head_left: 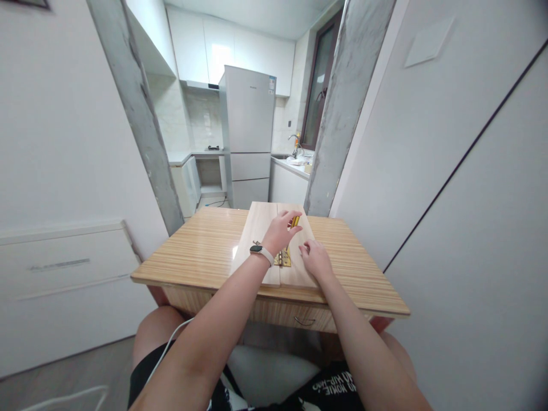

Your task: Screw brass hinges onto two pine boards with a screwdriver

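My left hand [279,231], with a pale wristband, is raised over the far part of two light wooden boards [261,217] lying side by side. Its thumb and fingers pinch a gold-coloured hinge [295,221]. Below it a second gold hinge [282,260] lies flat across the seam between the boards, partly covered by the wrist. My right hand [317,260] rests on the right board with curled fingers; whatever may be between the fingertips is too small to make out. Small metal screws [256,244] lie on the left board beside the wristband.
The boards lie on a striped wooden table [205,240] with a drawer handle [304,322] at its front. A white cable [171,337] runs by my left leg. Beyond the table stand a fridge [250,125] and a sink counter [291,165]. White walls flank both sides.
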`<state>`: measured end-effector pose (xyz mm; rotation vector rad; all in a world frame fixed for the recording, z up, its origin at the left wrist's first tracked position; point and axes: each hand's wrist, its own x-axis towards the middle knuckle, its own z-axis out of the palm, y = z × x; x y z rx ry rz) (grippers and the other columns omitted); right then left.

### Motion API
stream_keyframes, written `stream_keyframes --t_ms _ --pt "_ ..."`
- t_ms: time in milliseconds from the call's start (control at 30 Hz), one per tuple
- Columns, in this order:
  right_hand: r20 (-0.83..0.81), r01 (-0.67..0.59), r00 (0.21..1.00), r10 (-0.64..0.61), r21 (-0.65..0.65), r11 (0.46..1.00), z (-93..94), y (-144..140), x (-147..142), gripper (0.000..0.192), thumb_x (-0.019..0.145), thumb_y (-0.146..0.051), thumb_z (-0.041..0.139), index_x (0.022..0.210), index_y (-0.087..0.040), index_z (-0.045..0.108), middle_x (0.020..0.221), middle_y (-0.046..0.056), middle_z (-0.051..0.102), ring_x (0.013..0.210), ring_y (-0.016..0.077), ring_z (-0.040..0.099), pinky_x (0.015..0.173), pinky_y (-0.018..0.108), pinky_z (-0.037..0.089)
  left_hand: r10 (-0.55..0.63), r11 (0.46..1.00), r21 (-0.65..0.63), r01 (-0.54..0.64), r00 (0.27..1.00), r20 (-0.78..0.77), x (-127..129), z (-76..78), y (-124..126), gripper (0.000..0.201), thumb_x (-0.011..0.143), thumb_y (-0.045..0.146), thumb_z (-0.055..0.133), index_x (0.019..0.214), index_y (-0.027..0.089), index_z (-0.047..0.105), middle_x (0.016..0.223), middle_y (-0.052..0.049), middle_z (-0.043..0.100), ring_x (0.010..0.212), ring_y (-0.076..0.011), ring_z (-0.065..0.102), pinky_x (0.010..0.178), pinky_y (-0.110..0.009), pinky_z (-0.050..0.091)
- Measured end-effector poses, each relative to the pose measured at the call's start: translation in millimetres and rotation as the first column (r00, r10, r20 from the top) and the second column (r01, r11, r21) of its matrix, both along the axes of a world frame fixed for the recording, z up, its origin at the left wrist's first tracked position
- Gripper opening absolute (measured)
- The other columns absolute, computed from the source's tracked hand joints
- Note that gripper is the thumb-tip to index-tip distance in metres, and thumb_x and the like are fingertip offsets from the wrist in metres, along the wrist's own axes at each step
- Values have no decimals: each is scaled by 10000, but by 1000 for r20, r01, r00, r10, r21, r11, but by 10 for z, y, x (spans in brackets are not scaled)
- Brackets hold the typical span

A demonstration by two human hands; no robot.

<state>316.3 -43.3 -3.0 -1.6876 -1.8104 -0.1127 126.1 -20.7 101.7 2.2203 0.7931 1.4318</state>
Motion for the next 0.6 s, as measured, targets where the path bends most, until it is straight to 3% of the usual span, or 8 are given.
stream_keyframes --t_ms 300,600 --pt "5 -6 1000 6 12 1000 -5 6 5 187 1020 -322 578 1021 -184 705 1061 130 734 1048 271 621 944 340 423 46 999 16 -46 999 -8 5 -4 6 388 938 93 661 1293 250 669 1116 -53 597 905 -154 665 903 -327 597" --pt "8 -10 1000 10 23 1000 -33 19 20 178 1023 -323 582 1009 -190 698 1056 125 733 1035 266 619 928 336 419 -18 999 36 20 998 -52 16 28 -31 453 946 33 569 1334 254 648 1174 -70 665 1001 -182 674 956 -347 577"
